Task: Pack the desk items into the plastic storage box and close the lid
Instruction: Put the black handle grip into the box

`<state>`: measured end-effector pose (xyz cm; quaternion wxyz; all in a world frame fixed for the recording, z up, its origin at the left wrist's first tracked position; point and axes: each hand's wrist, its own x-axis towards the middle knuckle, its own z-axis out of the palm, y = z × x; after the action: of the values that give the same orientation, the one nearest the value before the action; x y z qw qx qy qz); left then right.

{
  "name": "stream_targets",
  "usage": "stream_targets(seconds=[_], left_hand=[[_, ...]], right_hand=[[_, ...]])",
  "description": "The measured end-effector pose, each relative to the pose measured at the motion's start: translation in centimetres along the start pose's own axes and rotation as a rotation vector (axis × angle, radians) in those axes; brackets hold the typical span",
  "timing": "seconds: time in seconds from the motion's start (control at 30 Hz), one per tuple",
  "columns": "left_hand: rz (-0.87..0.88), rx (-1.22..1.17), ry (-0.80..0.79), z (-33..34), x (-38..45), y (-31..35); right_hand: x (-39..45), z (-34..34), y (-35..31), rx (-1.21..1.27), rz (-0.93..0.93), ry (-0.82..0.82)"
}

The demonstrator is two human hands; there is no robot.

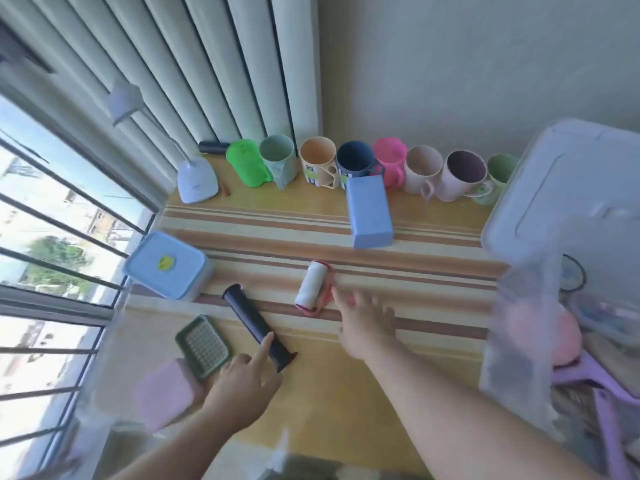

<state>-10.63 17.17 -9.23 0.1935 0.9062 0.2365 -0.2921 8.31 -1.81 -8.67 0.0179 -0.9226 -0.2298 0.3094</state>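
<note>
Striped desk (433,251): beside the lint roller (313,286), reached for with spread right hand (367,323), a black tube (258,327) is fingertip-touched by the left hand (242,379) for packing.

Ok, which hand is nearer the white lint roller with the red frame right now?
The right hand: its spread fingertips reach almost to the lint roller, just right of it. The left hand is farther back, its index finger on the black tube.
</note>
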Motion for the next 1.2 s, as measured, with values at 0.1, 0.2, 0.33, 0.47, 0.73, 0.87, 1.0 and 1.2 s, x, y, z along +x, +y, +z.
stream_targets(seconds=[0.1, 0.2, 0.33, 0.47, 0.73, 0.87, 1.0, 1.2], left_hand=[[0.016, -0.160, 0.057, 0.1, 0.7, 0.6], [-0.114, -0.458, 0.156, -0.6, 2.4, 1.2], [-0.357, -0.740, 0.172, -1.8, 4.4, 2.0], [-0.466, -0.848, 0.153, -2.6, 5.9, 3.5], [-0.317, -1.025, 0.082, -3.1, 5.3, 12.2], [0.161, -1.024, 0.118, -5.9, -0.1, 24.4], [0.475, -1.032, 0.049, -7.7, -5.5, 34.2], [0.582, -0.945, -0.192, -4.4, -9.6, 40.7]], right_hand=[[-0.3, 1.4, 0.6, 0.088, 0.015, 0.032], [-0.9, 1.6, 1.2, 0.283, 0.075, 0.095], [-3.4, -0.6, 2.3, 0.428, 0.059, 0.145], [-8.0, -5.9, 5.3, 0.563, -0.064, 0.299], [-18.9, -10.1, 20.1, 0.477, 0.006, 0.668], [-23.8, -6.7, 27.7, 0.634, 0.195, 0.671], [-27.2, -3.2, 32.6, 0.660, 0.276, 0.549], [-28.6, 0.2, 35.5, 0.558, 0.153, 0.129]])
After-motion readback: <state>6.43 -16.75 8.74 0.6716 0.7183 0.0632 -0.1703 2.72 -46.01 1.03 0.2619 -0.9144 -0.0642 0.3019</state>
